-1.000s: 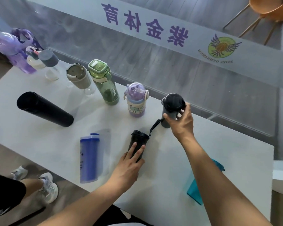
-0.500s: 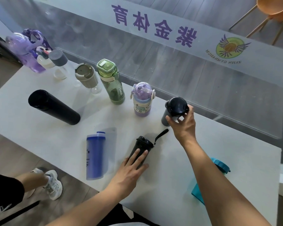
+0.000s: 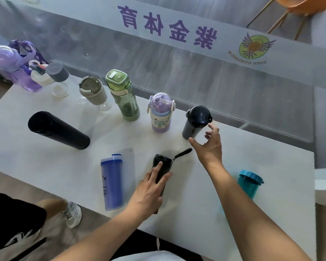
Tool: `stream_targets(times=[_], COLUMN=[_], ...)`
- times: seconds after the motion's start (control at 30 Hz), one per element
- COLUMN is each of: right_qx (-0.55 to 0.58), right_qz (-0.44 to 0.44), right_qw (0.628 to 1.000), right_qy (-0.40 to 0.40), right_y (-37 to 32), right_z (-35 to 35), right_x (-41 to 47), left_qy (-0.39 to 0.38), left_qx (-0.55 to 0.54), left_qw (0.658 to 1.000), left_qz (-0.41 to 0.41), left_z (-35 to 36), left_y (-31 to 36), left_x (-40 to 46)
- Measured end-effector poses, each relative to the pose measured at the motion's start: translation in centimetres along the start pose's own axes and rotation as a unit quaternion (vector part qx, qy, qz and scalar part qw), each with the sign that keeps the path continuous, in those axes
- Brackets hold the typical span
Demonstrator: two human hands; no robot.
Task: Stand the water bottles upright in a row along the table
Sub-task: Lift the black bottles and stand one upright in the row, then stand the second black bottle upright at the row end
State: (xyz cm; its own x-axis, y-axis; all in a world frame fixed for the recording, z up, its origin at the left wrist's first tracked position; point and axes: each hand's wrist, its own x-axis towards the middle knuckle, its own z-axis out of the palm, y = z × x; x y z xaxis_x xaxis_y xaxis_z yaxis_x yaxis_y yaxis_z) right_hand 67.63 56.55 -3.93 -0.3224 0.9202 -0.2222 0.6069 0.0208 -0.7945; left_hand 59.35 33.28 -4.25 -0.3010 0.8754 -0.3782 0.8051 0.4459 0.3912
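Head view: right-hand fingers spread beside upright grey bottle; left hand grips lying black bottle.

The right hand hangs spread just off the grey flask, which stands directly beyond its fingertips. To its left the lilac child's bottle and green bottle close off the far edge. To its right and beyond, bare table lies free (the teal cup stands nearer, beside the forearm). Below the palm, a black strap crosses the gap toward the left hand, which lies on the small black bottle; the blue bottle lies just left of it.
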Motion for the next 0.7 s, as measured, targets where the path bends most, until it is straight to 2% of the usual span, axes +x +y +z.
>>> stream_targets(times=[0.2, 0.4, 0.6, 0.7], right_qx=[-0.05, -0.089, -0.011, 0.035], right_qz=[0.069, 0.144, 0.178, 0.178], right_qw=[0.996, 0.978, 0.97, 0.967], right_qy=[-0.032, -0.125, -0.165, -0.176], right_y=[1.9, 3.0, 2.0, 0.9], right_z=[-1.1, -0.9, -1.6, -3.2], right_x=[-6.0, -10.8, -11.7, -11.4], left_qy=[0.018, -0.007, -0.029, -0.007], left_qx=[-0.126, -0.224, -0.207, -0.205], left_qw=[0.988, 0.962, 0.976, 0.978], left_qz=[-0.086, -0.159, -0.067, -0.024], left_z=[-0.6, 0.4, 0.2, -0.1], left_y=[-0.4, -0.7, 0.8, 2.3], left_x=[0.3, 0.9, 1.2, 1.5])
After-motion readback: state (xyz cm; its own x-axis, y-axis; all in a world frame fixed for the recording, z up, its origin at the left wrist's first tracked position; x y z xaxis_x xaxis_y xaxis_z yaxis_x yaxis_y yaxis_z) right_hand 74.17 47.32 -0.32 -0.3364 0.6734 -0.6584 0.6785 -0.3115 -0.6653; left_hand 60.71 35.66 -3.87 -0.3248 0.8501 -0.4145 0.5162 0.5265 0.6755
